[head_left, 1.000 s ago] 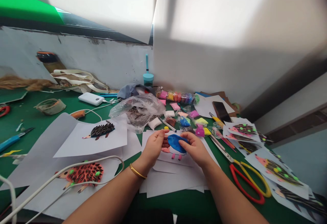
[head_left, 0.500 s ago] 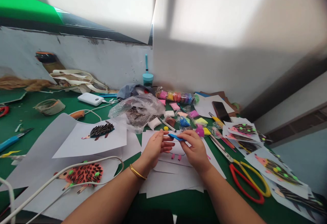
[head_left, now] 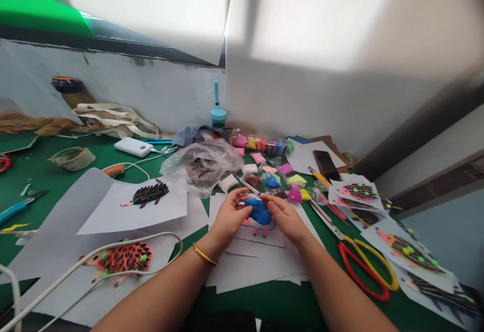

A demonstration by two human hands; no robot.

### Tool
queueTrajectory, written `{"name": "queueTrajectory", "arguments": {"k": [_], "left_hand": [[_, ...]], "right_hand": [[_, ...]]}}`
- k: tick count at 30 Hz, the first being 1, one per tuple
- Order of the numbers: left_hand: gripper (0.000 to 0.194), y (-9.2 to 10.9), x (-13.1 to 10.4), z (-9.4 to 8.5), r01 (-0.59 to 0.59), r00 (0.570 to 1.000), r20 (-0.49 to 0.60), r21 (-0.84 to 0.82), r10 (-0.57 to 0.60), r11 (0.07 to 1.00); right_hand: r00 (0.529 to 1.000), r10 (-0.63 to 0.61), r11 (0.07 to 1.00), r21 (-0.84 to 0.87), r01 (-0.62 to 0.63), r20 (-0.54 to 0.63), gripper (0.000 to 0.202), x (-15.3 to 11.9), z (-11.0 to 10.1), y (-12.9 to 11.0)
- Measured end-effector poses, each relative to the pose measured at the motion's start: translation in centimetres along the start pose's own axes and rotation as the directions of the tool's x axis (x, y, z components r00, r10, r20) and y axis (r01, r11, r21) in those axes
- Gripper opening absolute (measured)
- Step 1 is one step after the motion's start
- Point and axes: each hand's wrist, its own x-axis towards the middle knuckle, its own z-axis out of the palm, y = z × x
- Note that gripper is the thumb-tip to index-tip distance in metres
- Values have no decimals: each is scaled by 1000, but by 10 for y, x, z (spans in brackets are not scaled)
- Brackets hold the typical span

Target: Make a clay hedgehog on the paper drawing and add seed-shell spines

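A flattened piece of blue modelling clay (head_left: pixel 259 213) is held up between both hands, its broad face toward me. My left hand (head_left: pixel 231 217) pinches its left edge between thumb and fingers; a gold bangle circles that wrist. On the opposite edge, the fingers of my right hand (head_left: pixel 284 217) are closed on the clay. Below lies a white sheet (head_left: pixel 245 266) on a stack of paper, with a partly hidden drawing whose small pink clay feet (head_left: pixel 260 232) show.
Scissors (head_left: pixel 365 266) with red and yellow handles lie at right, near finished hedgehog pictures (head_left: pixel 412 251). More hedgehog pictures and a white cable (head_left: pixel 94 249) are at left. Behind my hands are clay packets (head_left: pixel 272 180) and a plastic bag of seeds (head_left: pixel 204 165).
The blue clay has turned from edge-on to face-on and looks broader. My left fingers, stretched out before, now grip its left edge. The yellow ball behind the hand is mostly hidden.
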Motion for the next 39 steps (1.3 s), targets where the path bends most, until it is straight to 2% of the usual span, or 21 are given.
{"name": "queueTrajectory", "arguments": {"k": [2,4,6,10,13,16,18,22,26,29,39], "left_hand": [[62,-1,0,1,-17,1000,3,64,17,998],[61,-3,1,1,-28,1000,-6,113,29,993],[59,-6,2,0,-25,999,-21,158,29,987],[56,-10,4,-1,-39,999,11,210,38,977],[51,-8,4,-5,-125,992,22,307,124,943],[34,0,3,-12,-237,957,-18,530,290,814],[25,5,1,-17,-251,943,9,678,333,691],[17,7,-11,-25,-271,949,172,871,262,409],[19,1,-19,-31,-300,938,260,940,231,161],[25,-3,-19,-34,-305,936,281,948,214,91],[30,-5,-20,-23,-320,931,303,946,205,57]], "right_hand": [[996,78,997,-26,-77,41,40,2,1,1],[994,105,993,-64,-103,20,36,2,3,-1],[996,93,992,-88,-93,2,34,1,5,-4],[998,37,992,-122,-30,52,31,-1,6,-7],[999,46,993,-108,-45,1,31,1,2,-4],[992,125,987,-99,-128,-37,34,4,-7,-1],[986,166,974,-155,-163,11,34,7,-13,-2],[969,184,933,-339,-120,164,27,10,-16,-10],[963,191,881,-466,-82,192,21,12,-8,-16],[960,200,870,-486,-82,196,21,12,-1,-16],[979,183,726,-683,-77,84,24,11,1,-8]]}}
